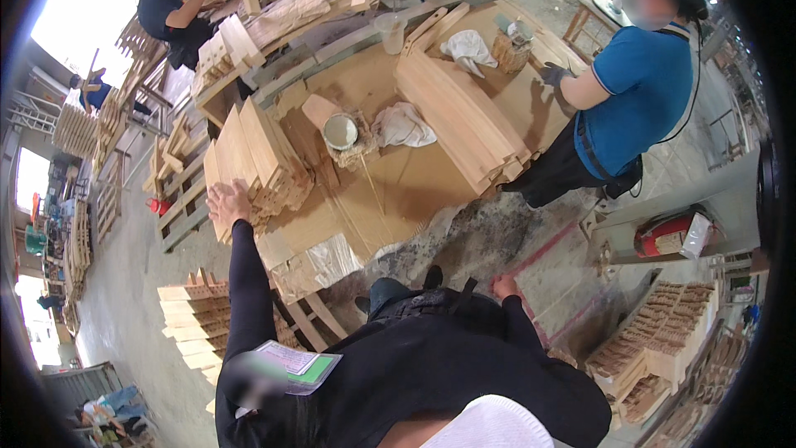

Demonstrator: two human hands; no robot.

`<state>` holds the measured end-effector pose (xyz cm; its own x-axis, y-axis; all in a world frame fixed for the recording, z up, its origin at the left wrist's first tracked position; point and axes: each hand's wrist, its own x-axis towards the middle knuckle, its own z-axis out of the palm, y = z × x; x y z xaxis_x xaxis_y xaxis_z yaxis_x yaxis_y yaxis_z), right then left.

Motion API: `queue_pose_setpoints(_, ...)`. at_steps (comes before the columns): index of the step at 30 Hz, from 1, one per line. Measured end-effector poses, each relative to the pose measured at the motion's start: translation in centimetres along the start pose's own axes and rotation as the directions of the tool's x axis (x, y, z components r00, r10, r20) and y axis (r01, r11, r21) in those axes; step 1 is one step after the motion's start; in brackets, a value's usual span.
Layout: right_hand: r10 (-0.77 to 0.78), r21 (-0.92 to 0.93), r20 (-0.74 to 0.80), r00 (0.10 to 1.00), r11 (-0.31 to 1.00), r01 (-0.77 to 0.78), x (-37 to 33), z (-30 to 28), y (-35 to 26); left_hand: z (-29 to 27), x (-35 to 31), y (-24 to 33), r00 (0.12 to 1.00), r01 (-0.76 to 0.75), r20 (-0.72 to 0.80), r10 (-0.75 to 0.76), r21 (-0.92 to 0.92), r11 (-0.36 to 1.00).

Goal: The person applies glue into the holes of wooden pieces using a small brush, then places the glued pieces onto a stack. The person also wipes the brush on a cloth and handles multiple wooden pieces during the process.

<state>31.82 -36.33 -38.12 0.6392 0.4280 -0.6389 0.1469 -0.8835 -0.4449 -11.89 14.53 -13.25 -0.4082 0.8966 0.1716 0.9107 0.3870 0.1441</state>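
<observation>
At the near left corner of the worktable, my left hand (228, 206) rests on the ends of a stack of light wooden boards (249, 149). Its fingers are spread and grip nothing. My right hand (504, 285) hangs low beside my body, away from the table, its fingers curled with nothing visible in them. Cardboard (332, 216) covers the tabletop. On it, right of the boards, stands a tub of pale paste (340, 131) on a rough block, beside a crumpled white cloth (405, 126). Farther right lies another row of long boards (464, 120).
A co-worker in a blue shirt (643, 75) stands at the table's right side, gloved hand over it. Another person (170, 21) works at a bench at the far left. Stacked wood pieces (195, 315) stand low at left; more (655, 340) stand at right.
</observation>
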Motion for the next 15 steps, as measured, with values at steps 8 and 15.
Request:
queue_pose_setpoints(8,-0.114,-0.207,-0.106,0.988,0.974,0.09,1.4,0.6,1.0,0.8,0.5,-0.1,1.0,-0.014,-0.015,0.013,-0.015,1.0)
queue_pose_setpoints(15,-0.014,-0.198,-0.037,0.999,0.98,0.006,-0.6,-1.4,-2.6,0.6,0.4,0.2,0.999,-0.014,-0.032,0.012,-0.048,0.999)
